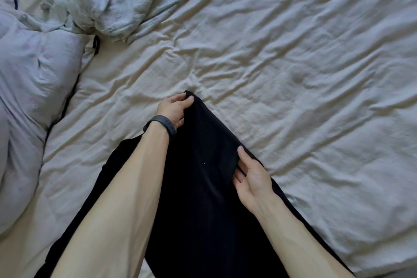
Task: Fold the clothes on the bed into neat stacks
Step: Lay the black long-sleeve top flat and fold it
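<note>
Viewing from the head camera, the main risk is loss of the far corner: the left hand (173, 109) pinches only the tip of the plain black fabric garment (203, 192) between thumb and fingers, and a slack pinch would probably drop it and skew the fold. A second risk is uneven tension: the right hand (252, 177) grips the garment's right edge nearer the person, thumb on top and fingers tucked beneath, so unequal pull could bunch the cloth. The garment lies on the wrinkled cream bed sheet (293, 70), spreading from the pinched corner toward the person, beneath the left forearm. A crumpled pale cloth (108, 2) lies well apart.
</note>
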Demonstrator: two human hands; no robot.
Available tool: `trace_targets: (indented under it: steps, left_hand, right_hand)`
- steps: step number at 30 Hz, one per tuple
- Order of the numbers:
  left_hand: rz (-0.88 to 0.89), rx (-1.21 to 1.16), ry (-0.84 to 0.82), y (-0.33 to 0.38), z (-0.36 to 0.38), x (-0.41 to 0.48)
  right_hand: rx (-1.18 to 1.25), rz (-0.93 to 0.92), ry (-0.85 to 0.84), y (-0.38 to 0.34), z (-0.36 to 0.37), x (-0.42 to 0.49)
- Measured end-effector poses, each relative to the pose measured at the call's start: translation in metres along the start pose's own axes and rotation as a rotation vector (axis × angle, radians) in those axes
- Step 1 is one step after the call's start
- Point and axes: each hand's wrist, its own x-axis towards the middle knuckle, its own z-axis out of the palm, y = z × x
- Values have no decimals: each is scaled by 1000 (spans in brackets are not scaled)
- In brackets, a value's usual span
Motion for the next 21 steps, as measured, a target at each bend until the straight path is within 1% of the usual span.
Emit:
trace_targets:
  steps: [4, 6, 7, 9, 10, 11, 13, 15, 17, 19, 21]
  left_hand:
    - [46, 57, -22, -3, 2, 7]
    - [136, 190, 12, -5, 1, 2]
    - [213, 319, 63, -8, 1, -6]
    - [391, 564, 225, -24, 0, -32]
    - [466, 638, 291, -39, -1, -50]
    - [522, 686, 354, -58, -2, -70]
    - [580, 753, 455, -106, -3, -108]
    - [603, 836, 485, -157, 0, -137]
    - [562, 984, 387, -199, 5, -155]
    - [535, 1110, 293, -230, 3, -158]
    - [528, 1167, 246, -253, -5, -152]
  right_hand:
    - [-62, -96, 85, 3, -1, 2]
    - [-218, -193, 158, 4, 0, -3]
    - [-331, -250, 206, 5, 0, -8]
    - [-589, -370, 294, 6, -2, -26]
    - [-726, -444, 300, 7, -4, -37]
    - [-873, -538, 267, 7, -4, -50]
    - [-1108, -745, 127, 9, 4, -67]
    - [-1318, -950, -31, 15, 23, -59]
    - [-1627, -1133, -137, 23, 47, -28]
    - [-2031, -1176, -140, 25, 70, 15]
    - [-2332, -1212, -103, 13, 75, 56]
